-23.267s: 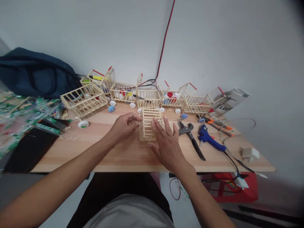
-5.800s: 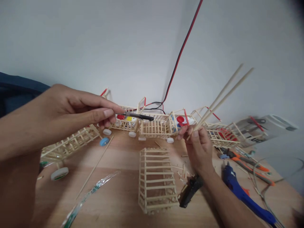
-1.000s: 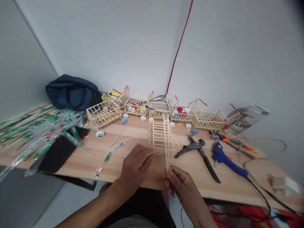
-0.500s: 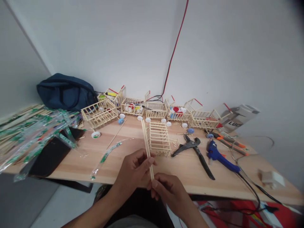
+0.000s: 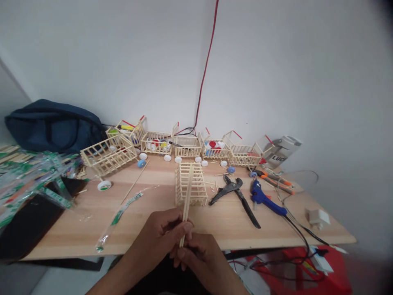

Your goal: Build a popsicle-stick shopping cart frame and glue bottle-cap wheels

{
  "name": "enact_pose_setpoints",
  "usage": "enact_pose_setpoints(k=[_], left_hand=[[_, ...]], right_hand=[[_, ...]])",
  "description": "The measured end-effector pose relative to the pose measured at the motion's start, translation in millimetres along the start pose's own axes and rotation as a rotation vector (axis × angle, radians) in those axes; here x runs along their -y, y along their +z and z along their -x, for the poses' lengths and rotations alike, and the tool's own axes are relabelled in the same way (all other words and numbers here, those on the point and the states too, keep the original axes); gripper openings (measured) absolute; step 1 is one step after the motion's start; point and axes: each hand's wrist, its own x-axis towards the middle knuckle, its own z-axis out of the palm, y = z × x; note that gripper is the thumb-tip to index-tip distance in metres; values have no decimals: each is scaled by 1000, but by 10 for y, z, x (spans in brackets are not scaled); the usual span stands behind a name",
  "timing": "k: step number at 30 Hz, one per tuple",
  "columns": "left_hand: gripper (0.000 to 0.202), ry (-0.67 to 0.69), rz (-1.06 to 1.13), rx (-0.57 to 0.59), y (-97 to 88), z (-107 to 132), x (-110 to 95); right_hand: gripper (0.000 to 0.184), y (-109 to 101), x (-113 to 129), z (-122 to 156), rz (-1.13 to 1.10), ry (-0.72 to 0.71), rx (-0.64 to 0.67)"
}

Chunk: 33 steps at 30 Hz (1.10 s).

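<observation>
Both my hands meet near the table's front edge, closed around a pair of wooden chopsticks that point away from me. My left hand pinches them from the left, and my right hand grips their lower ends from below. Just beyond the stick tips stands a small cage-like frame of wooden sticks on the wooden table.
Black pliers and a blue glue gun lie right of the frame. A row of stick-built carts lines the wall. A dark blue bag, chopstick wrappers and a black phone are at the left. A white plug sits far right.
The chopsticks have swung from leaning left to nearly straight ahead. My hands have drawn closer together and nearer to me, and my view has turned to the right.
</observation>
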Motion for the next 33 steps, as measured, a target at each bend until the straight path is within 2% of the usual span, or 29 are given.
enact_pose_setpoints(k=[2,4,6,8,10,13,15,17,19,22,25,29,33], left_hand=[[31,-14,27,67,-19,-8,-57],[31,19,30,75,-61,-40,-144],[31,136,-41,2,-143,-118,-257],[30,275,-129,-134,-277,-256,-377],[28,364,-88,-275,-452,-444,-476],[22,472,42,-479,-735,-734,-537],[24,518,92,-598,-885,-864,-512],[27,520,122,-647,-977,-919,-456],[28,506,115,-657,-1010,-914,-400],[28,495,68,-664,-988,-869,-360],[28,493,30,-663,-960,-851,-357],[28,491,9,-665,-974,-877,-330],[30,475,-33,-659,-985,-890,-298]], right_hand=[[34,11,17,8,-2,-18,-7],[37,3,42,23,42,-20,-7],[34,-49,95,39,122,1,-14],[26,-180,194,44,231,13,-53],[25,-414,346,21,353,-26,-149],[31,-930,649,-122,540,-173,-449],[33,-1306,863,-327,736,-224,-630],[33,-1631,1035,-622,1006,-182,-687],[27,-1866,1125,-972,1098,-144,-657],[19,-2050,1100,-1475,1205,-23,-542],[33,-2102,984,-1838,1302,116,-452],[33,-2095,892,-2100,1406,268,-402],[34,-2078,908,-2212,1476,381,-386]])
